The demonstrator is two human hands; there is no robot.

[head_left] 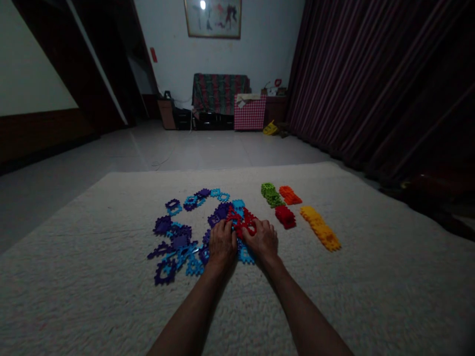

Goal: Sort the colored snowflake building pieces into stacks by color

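Observation:
Red interlocking plastic pieces (241,217) with notched edges lie between my two hands, on top of blue and purple ones. My left hand (223,243) has its fingers curled down at their left side, touching both red and purple pieces. From the right, my right hand (262,241) grips the red pieces, thumb pointing inward. Purple pieces (180,241) and light blue pieces (195,265) are scattered loosely to the left. Palms and fingers cover part of the pile.
To the right, sorted by colour, are a green row (272,195), an orange stack (290,195), a red stack (285,217) and a yellow row (319,228). Everything rests on a cream quilted mat (111,296). Beyond stand a cloth-covered cabinet (249,112) and dark curtains (334,74).

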